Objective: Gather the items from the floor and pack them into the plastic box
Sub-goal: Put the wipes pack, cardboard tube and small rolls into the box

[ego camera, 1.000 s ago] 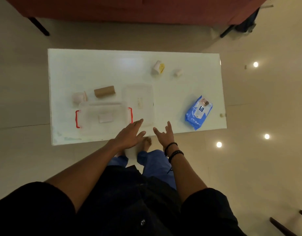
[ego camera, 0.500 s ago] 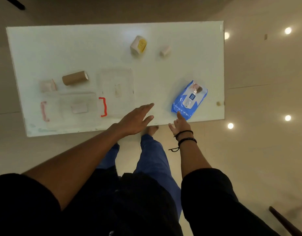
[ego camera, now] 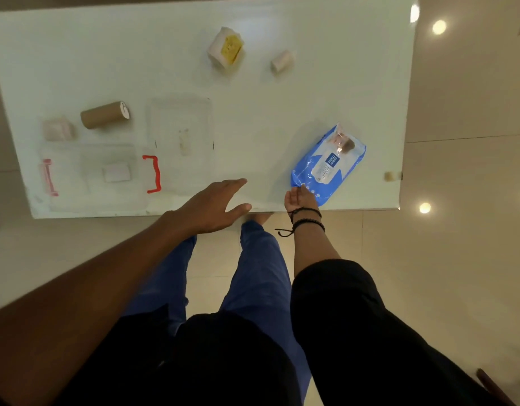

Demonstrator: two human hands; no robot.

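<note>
A clear plastic box [ego camera: 91, 177] with red handles lies at the near left of a white sheet [ego camera: 282, 98] on the floor, a small white item [ego camera: 117, 173] inside it. Its clear lid [ego camera: 181, 142] lies just to the right. A blue wipes pack [ego camera: 329, 165] lies near the sheet's right front corner. My right hand [ego camera: 299, 199] is at the pack's near end, fingers apart and touching its edge. My left hand [ego camera: 215, 206] hovers open over the sheet's front edge. A brown cardboard tube [ego camera: 105, 115], a pinkish packet [ego camera: 57, 130], a white-and-yellow item [ego camera: 226, 48] and a small beige roll [ego camera: 282, 61] also lie on the sheet.
The sheet lies on glossy beige floor tiles with bright light reflections [ego camera: 439, 26] to the right. My legs in blue trousers [ego camera: 253, 268] stand at the sheet's front edge. A small beige scrap [ego camera: 389, 176] sits at the sheet's right edge.
I have leaned in, so everything looks closer. My right hand moved forward and right to the wipes pack's near end. My left hand shifted right, away from the box.
</note>
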